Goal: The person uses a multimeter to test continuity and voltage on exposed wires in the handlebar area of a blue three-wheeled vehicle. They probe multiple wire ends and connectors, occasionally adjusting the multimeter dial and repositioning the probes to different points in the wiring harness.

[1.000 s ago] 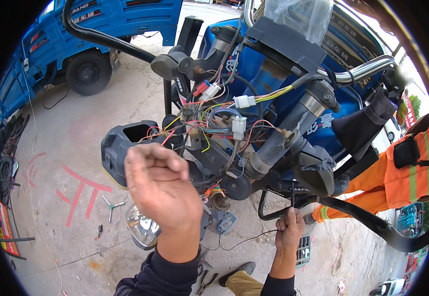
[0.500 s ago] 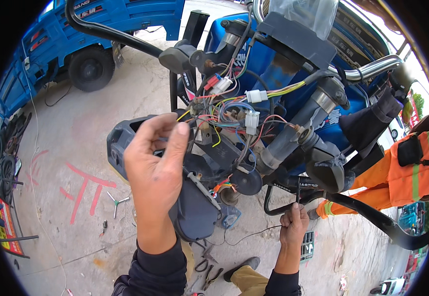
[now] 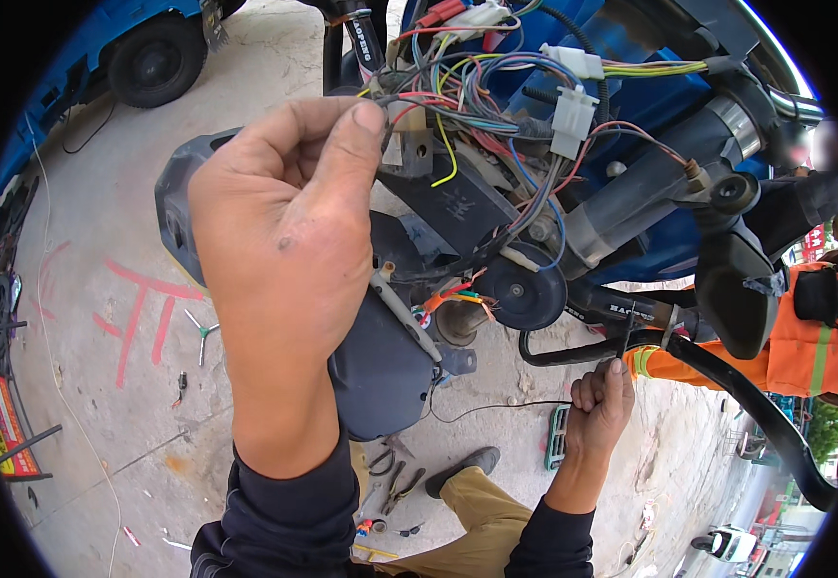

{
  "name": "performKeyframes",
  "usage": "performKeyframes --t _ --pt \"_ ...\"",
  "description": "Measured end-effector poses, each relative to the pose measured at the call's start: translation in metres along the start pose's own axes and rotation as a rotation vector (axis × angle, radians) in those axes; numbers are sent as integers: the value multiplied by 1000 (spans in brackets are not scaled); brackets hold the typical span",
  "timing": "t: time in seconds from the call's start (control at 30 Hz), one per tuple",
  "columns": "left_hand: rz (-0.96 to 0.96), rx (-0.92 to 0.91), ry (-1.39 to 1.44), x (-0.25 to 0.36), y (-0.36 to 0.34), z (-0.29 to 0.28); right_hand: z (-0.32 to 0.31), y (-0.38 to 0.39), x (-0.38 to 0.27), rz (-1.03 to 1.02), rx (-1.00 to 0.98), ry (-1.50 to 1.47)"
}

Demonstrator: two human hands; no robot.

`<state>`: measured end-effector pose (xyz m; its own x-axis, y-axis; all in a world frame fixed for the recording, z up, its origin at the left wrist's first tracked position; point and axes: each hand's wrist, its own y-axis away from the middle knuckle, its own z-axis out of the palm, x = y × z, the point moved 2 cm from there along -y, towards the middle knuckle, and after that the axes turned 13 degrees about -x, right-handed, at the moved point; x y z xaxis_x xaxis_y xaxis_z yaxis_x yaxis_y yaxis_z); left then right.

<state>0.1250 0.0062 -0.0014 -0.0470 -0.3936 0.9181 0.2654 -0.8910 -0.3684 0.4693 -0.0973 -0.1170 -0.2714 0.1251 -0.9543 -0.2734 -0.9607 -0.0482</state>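
Note:
A tangle of coloured wires [image 3: 458, 111] spills from the front of a vehicle with its front cover off. At its left edge my left hand [image 3: 289, 202] is closed, thumb and forefinger pinching a wire by the bundle; the fingertips partly hide it. White plug connectors [image 3: 571, 122] hang among the wires to the right. Lower right, my right hand [image 3: 602, 400] is closed around a thin dark probe [image 3: 628, 332] that points upward. A thin black lead [image 3: 496, 406] runs from this hand to the left. Below the tangle sits a round black horn [image 3: 518, 289].
A dark plastic cover [image 3: 380, 376] hangs below the wiring. Black tube bars [image 3: 746, 414] curve at the right, near a person in orange workwear [image 3: 804, 332]. Pliers [image 3: 402, 486] and a three-armed wrench [image 3: 201, 335] lie on the concrete. A blue truck [image 3: 82, 58] stands far left.
The view has moved closer to the wiring, which now sits higher in the picture. My left hand stays at the bundle's edge. My right hand, still on the probe, appears slightly higher and farther right.

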Motion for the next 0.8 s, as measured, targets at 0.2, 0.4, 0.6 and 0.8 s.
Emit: performKeyframes --t 0.2,0.4,0.6,0.8 --pt "9 6 -20 6 0 -3 4 -1 0 -11 -5 -1" --pt "32 24 -19 8 1 -1 4 -1 -3 -34 8 -16" --pt "97 -2 18 1 -2 6 3 1 -6 -29 26 -15" --pt "52 -15 -12 -4 -5 10 1 0 -6 -40 1 -20"
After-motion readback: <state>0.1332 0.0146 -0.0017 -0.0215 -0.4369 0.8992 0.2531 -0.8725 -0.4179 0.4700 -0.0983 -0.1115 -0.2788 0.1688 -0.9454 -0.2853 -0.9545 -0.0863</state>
